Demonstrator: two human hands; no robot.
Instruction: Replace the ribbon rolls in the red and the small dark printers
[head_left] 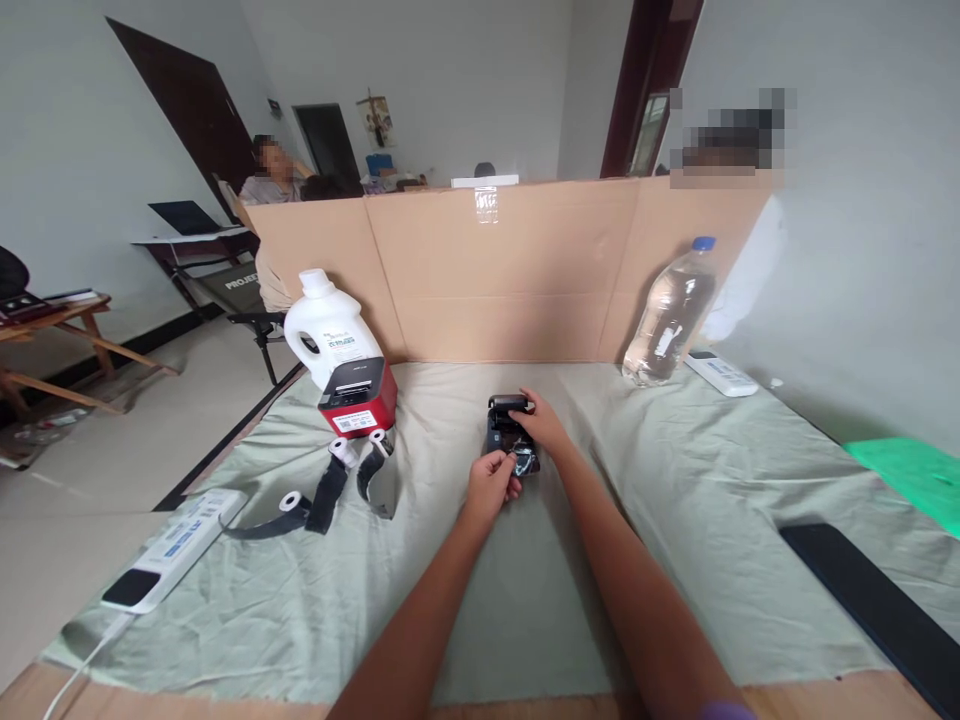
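A small black portable printer (507, 420) lies on the cloth in front of me with its lid (508, 402) raised. My left hand (491, 482) has thumb and fingers closed at its near left edge; the exact contact is partly hidden. Reaching from the right, my right hand (541, 424) holds the lid area, fingers bent over the open compartment. Something shiny (526, 458) shows at the printer's near end, too small to make out. To the left sit a red and black printer (361, 398) and several small paper rolls (291, 503) with dark strips unwound from them.
A cardboard screen (502, 280) closes off the far side. Before it stand a white jug (330, 325) and a clear bottle (671, 315). White power strips (176, 550) lie left and back right. A dark flat slab (870, 600) and green sheet (907, 475) are at right. People sit beyond.
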